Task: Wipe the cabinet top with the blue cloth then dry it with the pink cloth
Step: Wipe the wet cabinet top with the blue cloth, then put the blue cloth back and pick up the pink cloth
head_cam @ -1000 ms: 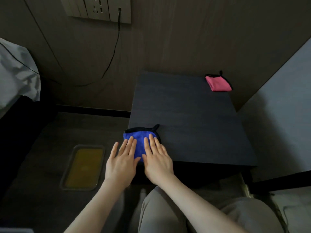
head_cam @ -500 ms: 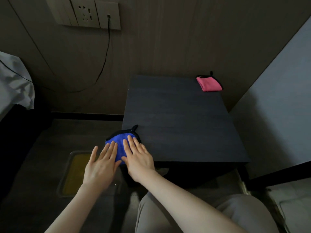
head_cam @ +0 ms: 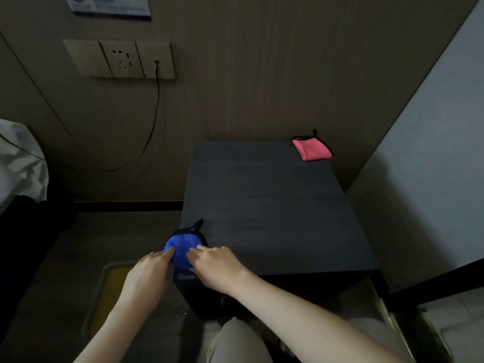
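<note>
Both hands gather the blue cloth point(head_cam: 180, 251) at the near-left corner of the cabinet top point(head_cam: 272, 205). Left hand point(head_cam: 146, 277) and right hand point(head_cam: 217, 268) fingers curl onto opposite edges, bunching it between them, probably for a wiping grip. Pink cloth point(head_cam: 311, 150) lies well beyond the fingertips, reserved for drying.

Low in the frame, the left hand point(head_cam: 146, 273) and right hand point(head_cam: 217, 265) pinch the blue cloth point(head_cam: 182, 248) from either side, bunching it at the near left corner of the dark cabinet top point(head_cam: 269, 205). The pink cloth point(head_cam: 311, 150) lies folded at the far right corner. A wall socket point(head_cam: 120, 60) with a plugged-in cable point(head_cam: 154, 113) sits upper left.
</note>
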